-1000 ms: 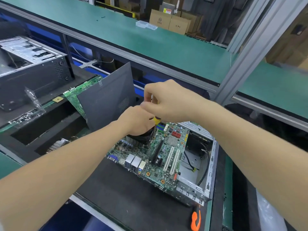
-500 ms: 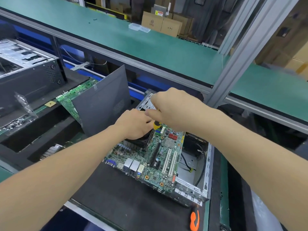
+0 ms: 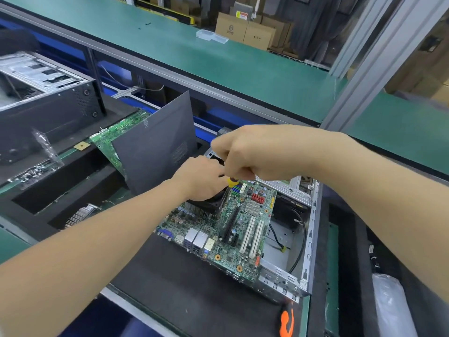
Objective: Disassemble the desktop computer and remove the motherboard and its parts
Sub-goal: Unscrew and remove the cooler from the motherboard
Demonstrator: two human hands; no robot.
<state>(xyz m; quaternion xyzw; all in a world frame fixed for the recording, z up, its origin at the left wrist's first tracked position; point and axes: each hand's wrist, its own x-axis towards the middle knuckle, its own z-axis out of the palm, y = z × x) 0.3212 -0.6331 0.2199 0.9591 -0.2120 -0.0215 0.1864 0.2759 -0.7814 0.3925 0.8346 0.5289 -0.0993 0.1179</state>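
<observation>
- A long green shelf (image 3: 218, 59) runs across behind the surface, edged in grey metal.
- A grey aluminium post (image 3: 374, 76) rises at the right.
- Cardboard boxes (image 3: 245, 30) sit stacked beyond the shelf, in dimmer light.
- The surface (image 3: 194, 293) has a black mat.

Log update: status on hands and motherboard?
Right hand grips yellow-handled screwdriver. Left hand on black cooler fan, grip hidden. Green motherboard at open grey metal case. Dark grey panel leans close left.

Markings on motherboard (image 3: 226, 254) and cardboard boxes (image 3: 230, 27) illegible
</observation>
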